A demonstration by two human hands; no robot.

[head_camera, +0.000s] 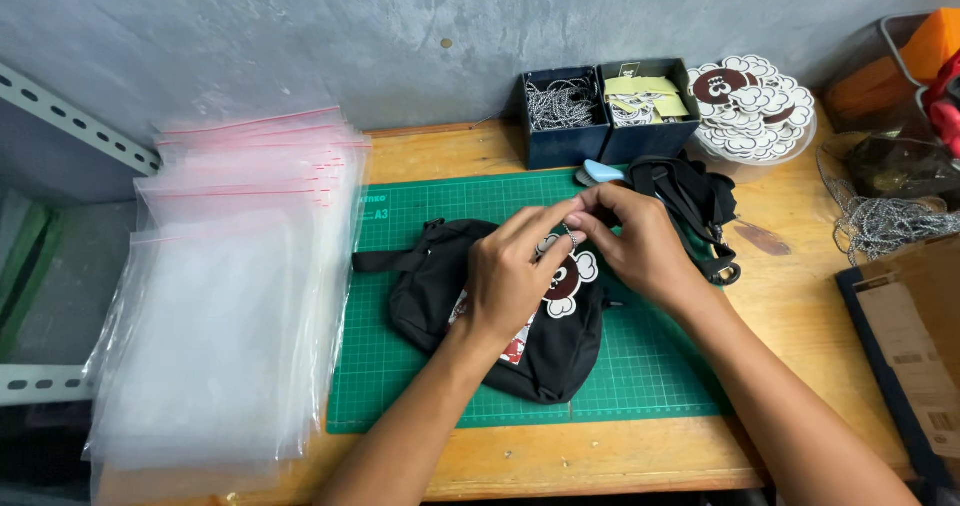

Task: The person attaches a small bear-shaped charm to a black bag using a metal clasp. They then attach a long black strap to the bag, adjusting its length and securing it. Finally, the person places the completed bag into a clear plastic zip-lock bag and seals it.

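The worktop [560, 456] is a wooden surface set against a grey wall [300, 36]. A stack of clear zip bags [230, 296] covers its left edge and overhangs it. A green cutting mat [660, 366] lies at the centre of the worktop, just beside the bags.

A black pouch [540, 361] lies on the mat, left of the mat's centre, with a short strap end pointing toward the bags. A bundle of black straps [700, 196] sits at the mat's rear right corner. A pile of round white-and-brown tags [750, 106] rests on a stand at the rear right corner of the worktop. Two dark boxes stand at the rear edge: the left box [560, 116] holds ball chains, the right box [645, 106] holds paper slips. Loose ball chain [890, 221] lies at the right edge, with a cardboard box [910, 346] in front of it. A small blue tool [603, 172] lies at the mat's rear edge.

The left hand [510, 281] rests over the pouch. The right hand [640, 246] is above the pouch's upper right end. Both hands have thumb and forefinger pinched together on a small chain [569, 234], fingertips touching. A tag [565, 284] matching the pile lies on the pouch directly below the fingers, partly hidden by the left hand.
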